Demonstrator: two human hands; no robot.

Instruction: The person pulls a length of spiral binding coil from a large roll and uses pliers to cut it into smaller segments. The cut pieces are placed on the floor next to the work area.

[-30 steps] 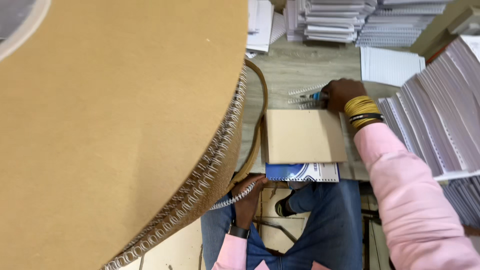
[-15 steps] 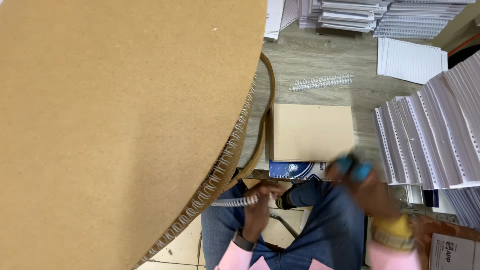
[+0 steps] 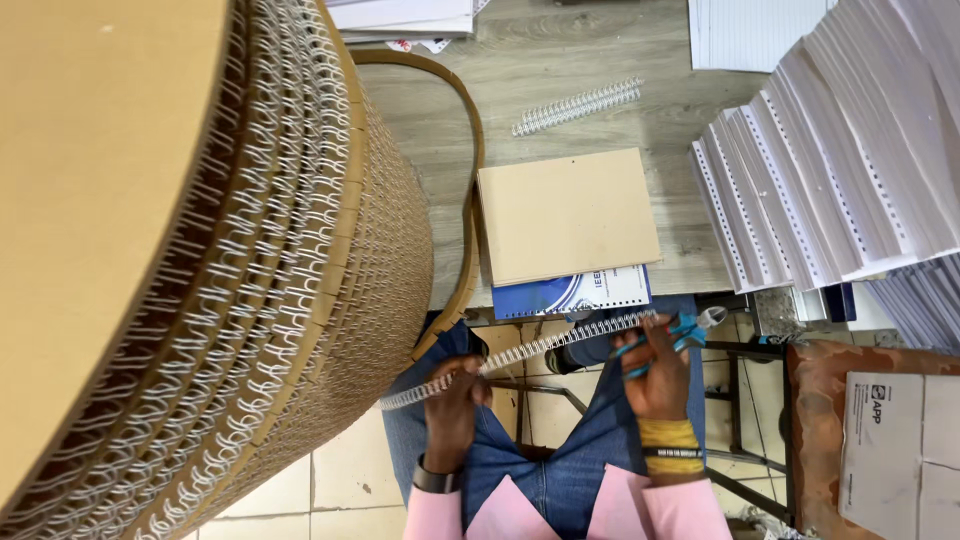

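Two wire strips, one cutter

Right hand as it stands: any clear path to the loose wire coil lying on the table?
Probably not right now. The right hand grips blue-handled cutters at the wire strip. The loose coil lies beyond the brown-covered pad, open from above, but the hand is occupied.

Right hand off the desk at 1.0 s ago, now low over lap w/ blue-handled cutters, at end of white wire binding strip. Left hand shifted right along strip, gripping it. View moved: big cardboard spool now shows its wound wire coils.
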